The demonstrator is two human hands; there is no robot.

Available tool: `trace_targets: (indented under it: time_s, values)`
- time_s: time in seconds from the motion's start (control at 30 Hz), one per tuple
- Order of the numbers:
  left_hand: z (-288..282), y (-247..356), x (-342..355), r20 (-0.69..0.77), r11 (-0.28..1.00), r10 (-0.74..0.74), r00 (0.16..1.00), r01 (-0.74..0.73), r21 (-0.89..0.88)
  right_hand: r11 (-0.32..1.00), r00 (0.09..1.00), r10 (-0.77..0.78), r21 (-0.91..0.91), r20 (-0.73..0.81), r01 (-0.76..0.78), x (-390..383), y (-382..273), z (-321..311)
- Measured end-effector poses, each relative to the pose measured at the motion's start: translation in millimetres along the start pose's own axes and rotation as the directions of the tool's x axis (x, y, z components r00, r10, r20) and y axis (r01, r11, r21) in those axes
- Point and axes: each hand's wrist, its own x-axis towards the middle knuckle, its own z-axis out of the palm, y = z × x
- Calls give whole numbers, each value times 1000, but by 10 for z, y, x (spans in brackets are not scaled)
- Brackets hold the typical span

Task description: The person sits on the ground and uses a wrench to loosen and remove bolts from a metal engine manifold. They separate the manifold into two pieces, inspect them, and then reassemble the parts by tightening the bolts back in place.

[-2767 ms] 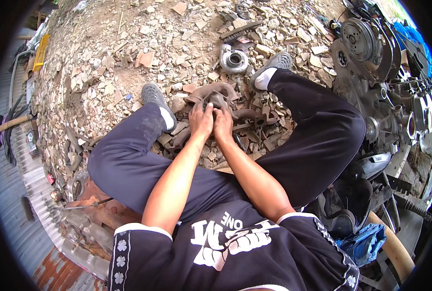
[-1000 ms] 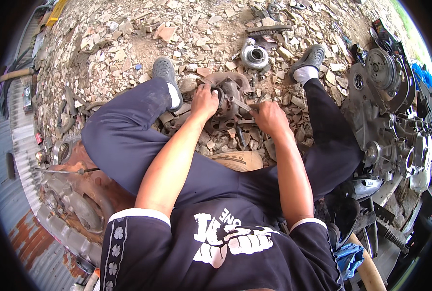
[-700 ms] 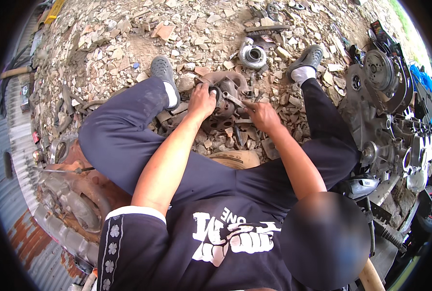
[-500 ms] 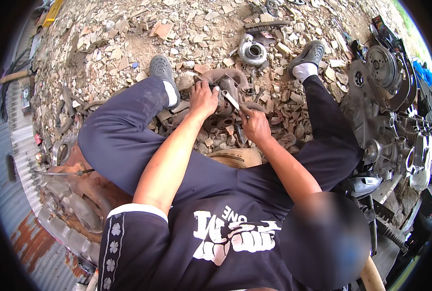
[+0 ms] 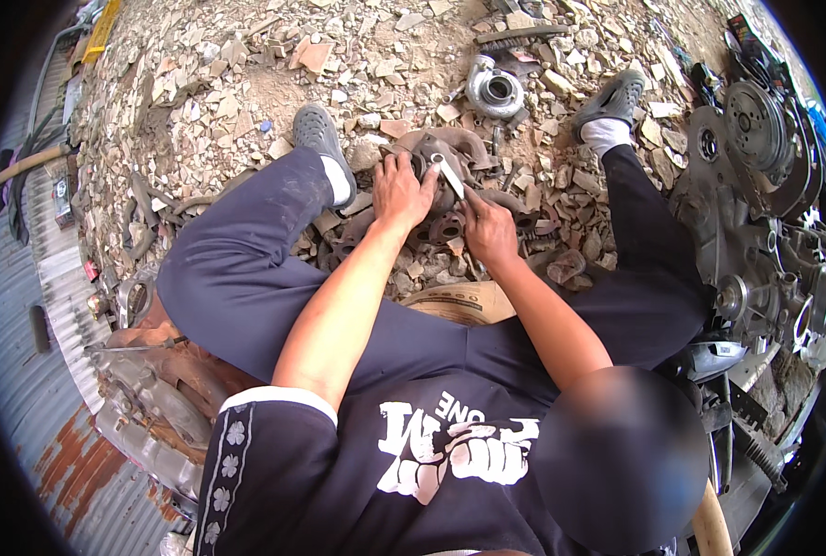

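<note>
Between my legs on the stony ground lies a rusty brown exhaust manifold [image 5: 464, 144] with curved pipes and flange holes. My left hand [image 5: 402, 193] grips its left side, with the fingers over the far edge and the thumb close to the wrench head. A silver wrench [image 5: 450, 179] is in my right hand [image 5: 490, 230], pinched at its near end. The wrench's ring end rests at the middle of the manifold, beside my left thumb. Whether the ring sits around a nut is too small to tell.
A silver turbocharger [image 5: 495, 90] lies beyond the manifold. Metal engine covers and a round pulley [image 5: 756, 125] are piled at the right. A large rusty casting [image 5: 167, 371] stands at the left, beside corrugated metal sheeting [image 5: 24, 338]. Flattened cardboard [image 5: 459, 301] lies between my thighs.
The wrench has swung to a steeper angle, its ring end now pointing farther away from me. My left thumb has spread from the fingers toward the wrench. The whole view has shifted slightly.
</note>
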Motion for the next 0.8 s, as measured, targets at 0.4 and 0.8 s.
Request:
trace_targets:
  time_s: [0.4, 0.8]
  values:
    - [-48, -47, 140, -18, 997, -31, 999, 30, -75, 968, 993, 48, -249, 109, -19, -91, -489, 18]
    - [90, 209, 133, -258, 997, 24, 966, -41, -59, 874, 967, 42, -478, 252, 86, -101, -311, -89]
